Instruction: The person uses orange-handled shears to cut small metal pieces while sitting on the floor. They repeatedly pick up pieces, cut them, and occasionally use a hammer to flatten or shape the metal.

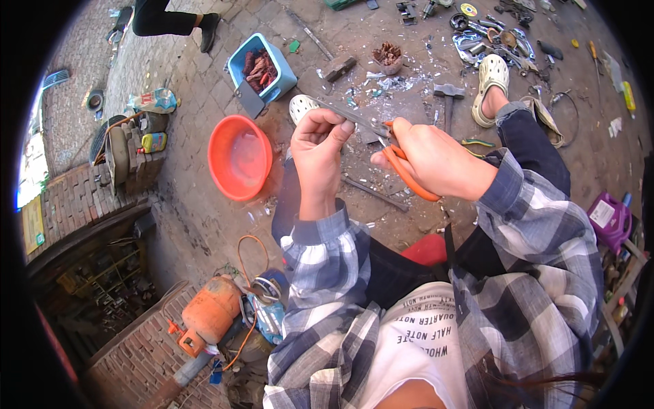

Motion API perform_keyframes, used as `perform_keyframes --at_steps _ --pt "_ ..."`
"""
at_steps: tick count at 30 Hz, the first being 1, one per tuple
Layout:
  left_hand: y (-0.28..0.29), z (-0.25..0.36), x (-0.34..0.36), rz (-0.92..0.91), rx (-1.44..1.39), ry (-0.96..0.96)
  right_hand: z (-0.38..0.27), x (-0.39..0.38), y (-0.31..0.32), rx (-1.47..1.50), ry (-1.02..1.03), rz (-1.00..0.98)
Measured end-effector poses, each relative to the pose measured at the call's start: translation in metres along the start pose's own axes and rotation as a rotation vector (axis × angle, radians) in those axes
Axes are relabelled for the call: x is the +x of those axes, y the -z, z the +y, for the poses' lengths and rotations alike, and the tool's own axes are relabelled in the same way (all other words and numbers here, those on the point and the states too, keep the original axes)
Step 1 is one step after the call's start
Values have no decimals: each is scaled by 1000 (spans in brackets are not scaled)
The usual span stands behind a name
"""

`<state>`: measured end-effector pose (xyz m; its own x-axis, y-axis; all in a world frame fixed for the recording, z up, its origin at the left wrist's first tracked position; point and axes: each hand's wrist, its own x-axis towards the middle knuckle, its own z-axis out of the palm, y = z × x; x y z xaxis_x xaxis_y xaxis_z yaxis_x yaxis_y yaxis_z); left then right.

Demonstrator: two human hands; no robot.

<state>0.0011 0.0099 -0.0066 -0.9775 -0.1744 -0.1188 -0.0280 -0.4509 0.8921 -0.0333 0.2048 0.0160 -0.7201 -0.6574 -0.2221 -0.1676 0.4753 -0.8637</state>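
Note:
My left hand point(319, 146) pinches a thin grey strip point(361, 121) between thumb and fingers, in front of my chest. Closed around a pair of orange-handled pliers point(411, 178), my right hand point(439, 158) holds them against the strip's right end. The plier jaws are partly hidden by the fingers, so I cannot tell whether they bite the strip. White and silvery scraps point(395, 83) litter the paving below. A hammer point(448, 95) lies beyond my right hand, and green-handled pliers point(478, 142) rest near that wrist.
An orange-red basin point(216, 146) and a blue bin point(289, 73) of reddish-brown pieces stand at left. Farther off lie a sledgehammer point(338, 67), a small bowl of brown bits point(388, 63) and metal parts point(494, 44). An orange tank point(211, 307) sits lower left. Another person's leg point(163, 19) shows top left.

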Motion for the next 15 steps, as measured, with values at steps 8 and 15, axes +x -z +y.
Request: perform_keyframes --at_steps 8,15 --pt "-20 0 4 -78 -97 -118 -8 7 18 696 -102 7" --pt "-24 3 2 -82 158 -301 -5 15 14 788 0 119"
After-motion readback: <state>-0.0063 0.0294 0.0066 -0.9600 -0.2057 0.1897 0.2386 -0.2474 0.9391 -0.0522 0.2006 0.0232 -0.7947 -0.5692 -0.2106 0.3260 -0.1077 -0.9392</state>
